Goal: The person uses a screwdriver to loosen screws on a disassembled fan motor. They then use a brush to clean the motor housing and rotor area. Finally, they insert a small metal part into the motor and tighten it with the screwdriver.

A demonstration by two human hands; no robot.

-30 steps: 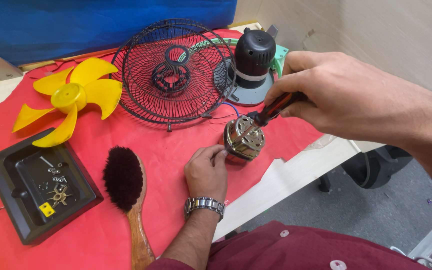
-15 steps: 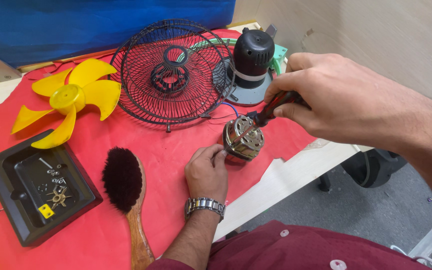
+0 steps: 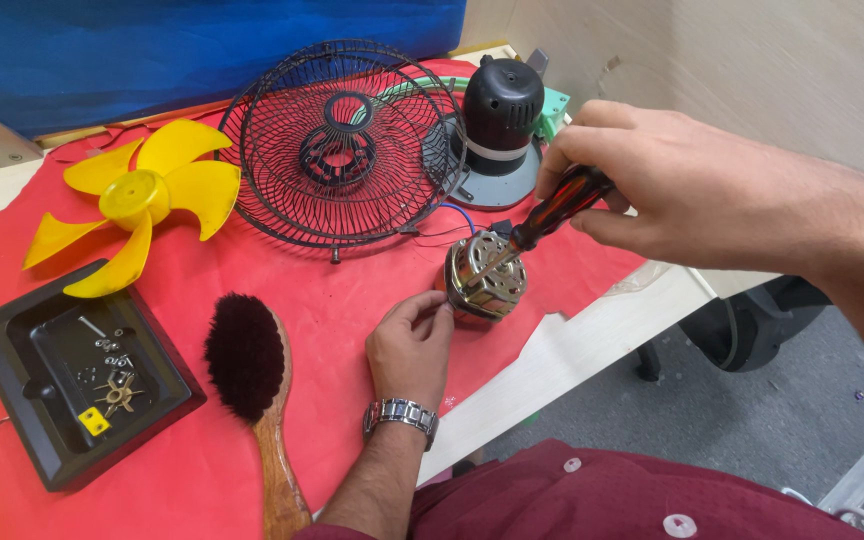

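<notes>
I count one motor [image 3: 484, 278], one screwdriver [image 3: 552, 212], one wire guard [image 3: 340, 145], one yellow blade [image 3: 132, 212], one brush [image 3: 252, 380], one black tray [image 3: 12, 400].

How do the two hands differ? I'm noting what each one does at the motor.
The right hand is raised, gripping a screwdriver tipped onto the motor; the left hand lies low on the red cloth, fingertips against the motor's side, wearing a watch. Both meet the motor.
</notes>
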